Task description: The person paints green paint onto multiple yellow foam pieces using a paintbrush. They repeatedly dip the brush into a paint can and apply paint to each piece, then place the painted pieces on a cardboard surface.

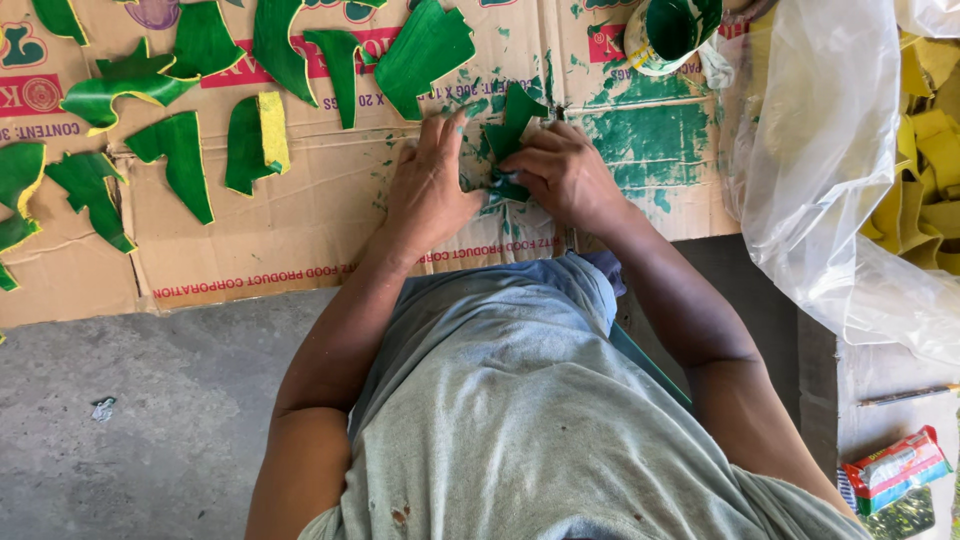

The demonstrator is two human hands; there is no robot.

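A leaf-shaped piece painted green (514, 122) lies on paint-smeared flattened cardboard (300, 230) in front of me. My right hand (565, 175) has its fingers curled over the piece's lower part, where a small green-stained bit shows beneath them; what they pinch is hidden. My left hand (430, 185) rests flat on the cardboard just left of the piece, fingers spread, with green-stained fingertips near its edge.
Several green-painted cut shapes (180, 160), some with yellow edges, lie spread over the cardboard at left. A can of green paint (670, 30) stands at the top. A clear plastic bag (830, 150) with yellow pieces (925, 170) fills the right. A pencil (905, 395) and a snack packet (895, 465) lie at lower right.
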